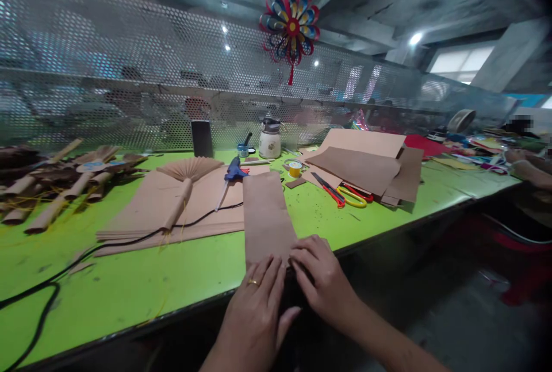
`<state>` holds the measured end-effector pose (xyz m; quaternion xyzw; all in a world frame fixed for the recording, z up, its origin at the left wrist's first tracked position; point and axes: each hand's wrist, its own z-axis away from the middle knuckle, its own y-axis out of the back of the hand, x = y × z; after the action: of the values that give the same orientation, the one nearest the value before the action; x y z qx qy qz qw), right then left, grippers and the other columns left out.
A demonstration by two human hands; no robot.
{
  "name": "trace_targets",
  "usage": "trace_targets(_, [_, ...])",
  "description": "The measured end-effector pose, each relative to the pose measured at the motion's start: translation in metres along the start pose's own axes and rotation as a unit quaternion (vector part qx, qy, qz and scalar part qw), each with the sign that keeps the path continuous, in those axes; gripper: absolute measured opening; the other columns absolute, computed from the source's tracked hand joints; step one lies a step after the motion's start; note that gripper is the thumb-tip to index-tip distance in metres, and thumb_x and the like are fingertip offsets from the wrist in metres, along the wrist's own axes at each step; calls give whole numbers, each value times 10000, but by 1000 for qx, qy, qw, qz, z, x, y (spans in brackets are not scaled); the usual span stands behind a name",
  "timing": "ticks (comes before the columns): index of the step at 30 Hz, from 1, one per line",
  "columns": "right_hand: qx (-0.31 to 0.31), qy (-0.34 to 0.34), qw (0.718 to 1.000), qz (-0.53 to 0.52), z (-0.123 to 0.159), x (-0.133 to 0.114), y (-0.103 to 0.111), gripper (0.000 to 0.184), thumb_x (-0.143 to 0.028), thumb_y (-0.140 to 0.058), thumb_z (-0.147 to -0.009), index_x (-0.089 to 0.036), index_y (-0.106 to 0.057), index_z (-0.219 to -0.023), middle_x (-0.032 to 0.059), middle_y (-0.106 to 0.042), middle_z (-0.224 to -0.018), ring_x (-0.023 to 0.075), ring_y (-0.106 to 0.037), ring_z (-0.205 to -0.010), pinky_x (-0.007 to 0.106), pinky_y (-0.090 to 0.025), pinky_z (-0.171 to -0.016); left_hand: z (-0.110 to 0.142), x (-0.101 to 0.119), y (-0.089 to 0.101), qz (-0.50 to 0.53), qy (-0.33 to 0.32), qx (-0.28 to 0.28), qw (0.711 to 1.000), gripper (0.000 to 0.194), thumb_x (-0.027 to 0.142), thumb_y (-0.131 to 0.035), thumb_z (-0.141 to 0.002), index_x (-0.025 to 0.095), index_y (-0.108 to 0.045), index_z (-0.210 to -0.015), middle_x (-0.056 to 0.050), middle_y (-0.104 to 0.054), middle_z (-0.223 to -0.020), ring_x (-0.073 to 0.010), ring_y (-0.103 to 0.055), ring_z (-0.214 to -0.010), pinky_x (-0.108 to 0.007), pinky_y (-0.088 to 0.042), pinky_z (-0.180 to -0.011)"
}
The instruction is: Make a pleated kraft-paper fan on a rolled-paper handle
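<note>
A strip of brown kraft paper extends over the near edge of the green table. My left hand lies on its near end, fingers stretched out and thumb apart; a ring is on one finger. At the strip's near right corner, my right hand has its fingers bent and closed on the paper's edge. Beyond the strip's left side lies a blue glue gun on a stack of brown sheets. A pleated paper fan with a rolled handle rests on that stack.
Right of the strip are scissors, a yellow tape roll and larger brown sheets. A black cable crosses the green table. Rolled-handle fans pile up at left. A person's arm shows at far right.
</note>
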<state>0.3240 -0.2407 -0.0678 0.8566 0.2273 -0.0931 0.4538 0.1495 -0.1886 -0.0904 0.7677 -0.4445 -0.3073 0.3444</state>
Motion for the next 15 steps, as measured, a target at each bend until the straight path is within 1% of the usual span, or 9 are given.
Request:
trace_targets(3, [-29,26,999,19,10,-6,-1,285,-85,-468,-894,-168,-568,-1148,109,-599,-1110,245,-508,-1017,449,-413,-924,1,-2,0,10,-3,-11,1000,551,330,-644,-809,24,-550,-1257,-220,-613,-1278,-350,-601,-1146,-505,-552,-909])
trace_targets(9, [-43,49,995,71,24,-2,-5,396,-131,-475,-909,-145,-503,-1303,133,-578,-1263,280,-481,-1163,526,-366,-1019,1,-3,-1,30,4,-19,999,541,318,-606,-830,44,-520,-1289,-214,-595,-1303,-342,-578,-1177,-518,-535,-931])
trace_targets(15, [-58,68,989,119,31,-3,-5,430,-164,-457,-935,-151,-466,-1364,134,-572,-1314,302,-477,-1215,562,-337,-1041,0,-5,4,49,6,-40,998,496,242,-578,-833,61,-518,-1291,-198,-595,-1307,-321,-567,-1194,-506,-520,-959])
